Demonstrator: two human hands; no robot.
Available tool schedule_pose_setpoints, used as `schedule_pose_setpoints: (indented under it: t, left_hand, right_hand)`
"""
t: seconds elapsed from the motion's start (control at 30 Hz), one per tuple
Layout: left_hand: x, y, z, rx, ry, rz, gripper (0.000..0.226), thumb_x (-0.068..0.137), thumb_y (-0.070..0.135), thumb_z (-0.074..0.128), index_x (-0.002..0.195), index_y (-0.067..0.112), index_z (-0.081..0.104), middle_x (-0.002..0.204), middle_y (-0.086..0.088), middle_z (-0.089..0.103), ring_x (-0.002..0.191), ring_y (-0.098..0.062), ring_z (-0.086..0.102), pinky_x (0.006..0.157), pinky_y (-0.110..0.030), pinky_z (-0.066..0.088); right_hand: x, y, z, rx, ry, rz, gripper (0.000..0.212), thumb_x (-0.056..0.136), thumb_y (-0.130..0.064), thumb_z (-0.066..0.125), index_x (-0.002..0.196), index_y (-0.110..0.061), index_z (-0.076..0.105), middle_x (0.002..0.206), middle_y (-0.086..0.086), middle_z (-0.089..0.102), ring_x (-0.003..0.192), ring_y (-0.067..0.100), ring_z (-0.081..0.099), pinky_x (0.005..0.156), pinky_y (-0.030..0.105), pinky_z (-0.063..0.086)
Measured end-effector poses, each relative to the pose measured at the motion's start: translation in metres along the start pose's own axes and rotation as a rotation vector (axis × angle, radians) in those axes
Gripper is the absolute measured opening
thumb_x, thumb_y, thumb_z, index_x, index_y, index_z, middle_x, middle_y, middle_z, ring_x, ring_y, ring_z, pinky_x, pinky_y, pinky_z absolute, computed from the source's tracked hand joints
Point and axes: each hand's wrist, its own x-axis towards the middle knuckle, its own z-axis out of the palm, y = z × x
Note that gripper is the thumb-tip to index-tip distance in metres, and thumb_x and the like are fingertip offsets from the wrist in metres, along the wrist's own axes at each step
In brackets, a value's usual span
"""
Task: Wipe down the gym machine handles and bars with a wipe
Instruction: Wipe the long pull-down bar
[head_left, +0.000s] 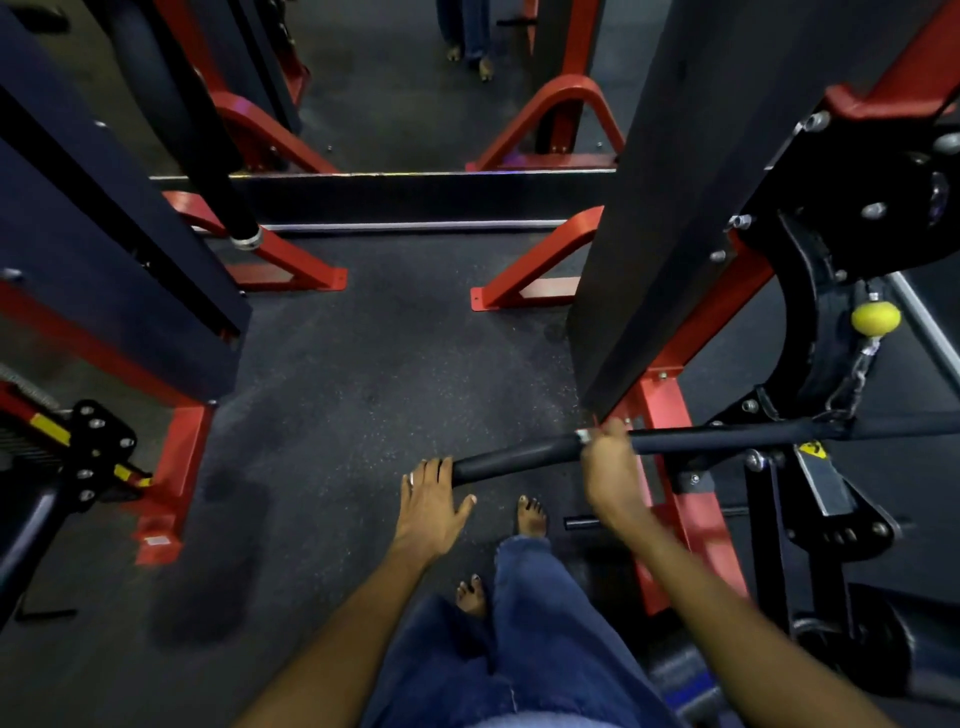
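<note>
A long black handle bar (519, 457) juts leftward from the machine on the right, with a padded grip at its free end. My right hand (610, 467) is curled over the bar just past the grip, and a small pale bit of wipe (584, 435) shows at its fingers. My left hand (431, 512) lies flat with straight fingers, its fingertips touching the bar's free end.
The black and red machine frame (670, 405) stands right behind the bar, with a yellow knob (875, 318) on it. Another red-footed machine (171, 467) is at the left. Dark rubber floor (337, 415) lies between. A person's legs (467, 36) stand far ahead.
</note>
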Motion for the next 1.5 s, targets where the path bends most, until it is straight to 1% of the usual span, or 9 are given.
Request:
schedule_pose_setpoints:
  t: [0.13,0.27,0.37,0.47,0.57,0.67,0.73,1.13,1.5]
  left_hand:
    - [0.0,-0.002,-0.002,-0.008,-0.021,0.006,0.067,0.1,0.044,0.041,0.153,0.009,0.017,0.155,-0.011,0.025,0.144,-0.026,0.02,0.12,-0.043,0.011]
    - [0.001,-0.005,-0.008,-0.012,-0.053,0.016,0.065,0.101,0.043,0.04,0.152,0.009,0.019,0.154,-0.013,0.027,0.143,-0.028,0.024,0.12,-0.042,0.015]
    - [-0.001,-0.002,-0.008,-0.007,-0.057,0.021,0.066,0.102,0.044,0.038,0.153,0.008,0.017,0.155,-0.013,0.026,0.143,-0.029,0.022,0.12,-0.044,0.013]
    - [-0.003,0.002,-0.008,0.0,-0.066,0.005,0.068,0.102,0.045,0.037,0.154,0.008,0.014,0.156,-0.014,0.023,0.145,-0.029,0.019,0.12,-0.045,0.01]
    - [-0.005,0.009,-0.01,0.017,-0.077,-0.023,0.069,0.102,0.046,0.034,0.154,0.007,0.01,0.159,-0.013,0.017,0.147,-0.028,0.012,0.121,-0.045,0.004]
    - [-0.006,0.024,-0.024,0.011,-0.029,0.027,0.066,0.103,0.044,0.034,0.154,0.01,0.01,0.161,-0.008,0.015,0.149,-0.024,0.01,0.121,-0.044,0.003]
    - [-0.009,0.041,-0.037,-0.012,0.021,0.08,0.063,0.103,0.041,0.035,0.154,0.011,0.013,0.161,-0.006,0.016,0.149,-0.021,0.011,0.122,-0.041,0.004]
    - [-0.118,0.177,-0.104,-0.022,0.273,0.405,0.05,0.102,0.032,0.042,0.148,0.013,0.035,0.151,-0.004,0.039,0.135,-0.022,0.039,0.111,-0.031,0.028]
    - [-0.261,0.222,-0.072,-0.053,0.36,0.52,0.044,0.1,0.031,0.047,0.141,0.015,0.045,0.142,-0.003,0.049,0.129,-0.021,0.045,0.106,-0.033,0.034]
  right_hand:
    - [-0.017,-0.066,0.045,0.065,-0.227,-0.293,0.028,0.093,0.001,0.035,0.116,0.01,0.049,0.12,0.023,0.044,0.11,0.032,0.042,0.093,0.044,0.036]
    - [0.011,-0.023,0.03,0.111,-0.308,-0.286,0.025,0.092,0.0,0.04,0.111,0.002,0.056,0.117,0.02,0.048,0.111,0.036,0.047,0.09,0.034,0.033]
    - [0.022,0.041,0.004,0.238,-0.115,0.054,0.029,0.09,-0.013,0.04,0.11,-0.004,0.059,0.101,0.005,0.052,0.111,0.033,0.049,0.095,0.038,0.038]
    - [0.016,0.041,-0.004,0.325,0.025,0.282,0.015,0.089,-0.004,0.039,0.093,-0.007,0.053,0.081,-0.001,0.046,0.082,0.028,0.048,0.075,0.033,0.04]
    - [0.004,0.007,0.007,0.246,-0.04,0.142,0.008,0.092,-0.012,0.042,0.086,-0.011,0.047,0.082,0.008,0.049,0.079,0.026,0.046,0.063,0.035,0.033]
    - [0.002,0.003,-0.005,0.166,-0.123,0.119,0.026,0.096,-0.011,0.037,0.114,-0.006,0.054,0.115,0.017,0.048,0.104,0.033,0.048,0.084,0.038,0.038]
    - [-0.002,0.006,-0.023,0.092,-0.088,0.112,0.033,0.095,-0.005,0.037,0.124,-0.003,0.05,0.121,0.018,0.044,0.105,0.038,0.051,0.086,0.04,0.04]
    - [-0.109,0.023,-0.159,0.144,0.272,0.217,0.022,0.091,-0.017,0.052,0.107,-0.013,0.066,0.108,0.018,0.059,0.1,0.039,0.058,0.078,0.04,0.045]
    - [-0.257,0.062,-0.2,0.196,0.415,0.199,0.025,0.087,-0.011,0.05,0.106,-0.012,0.067,0.105,0.016,0.062,0.096,0.038,0.059,0.075,0.038,0.045]
